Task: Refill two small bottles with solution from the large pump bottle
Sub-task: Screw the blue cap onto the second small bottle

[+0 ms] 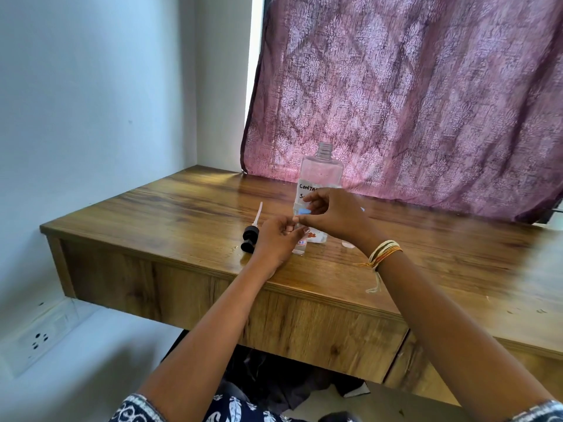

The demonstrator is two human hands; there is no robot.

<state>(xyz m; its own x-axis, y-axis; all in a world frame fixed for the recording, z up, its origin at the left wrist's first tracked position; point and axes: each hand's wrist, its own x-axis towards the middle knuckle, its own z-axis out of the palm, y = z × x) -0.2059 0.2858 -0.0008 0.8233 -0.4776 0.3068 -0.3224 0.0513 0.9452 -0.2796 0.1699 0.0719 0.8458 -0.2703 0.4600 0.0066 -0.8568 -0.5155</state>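
The left hand [275,239] holds a small bottle [300,245] upright on the worktop [170,208]. Its fingers curl round the bottle, so only the lower part with a label shows. The right hand [333,213] is just above it, pinching a little blue cap [304,211] between its fingers.

The cap sits right over the top of the small bottle — a short way up and a bit to the right. The bottle stands straight, so the cap likely has to come straight down or lift straight off. It is hard to tell which, since the bottle's mouth is hidden behind the fingers.

The big bottle [320,175] stands just behind both hands, near the curtain [426,102]. Its neck is open and its pump [251,233] lies flat on the worktop to the left, its thin tube pointing away from the person. There is liquid low in the big bottle.

Something small and pale [347,244] lies behind the right wrist. It may be the second small bottle, but it is too hidden to be sure.
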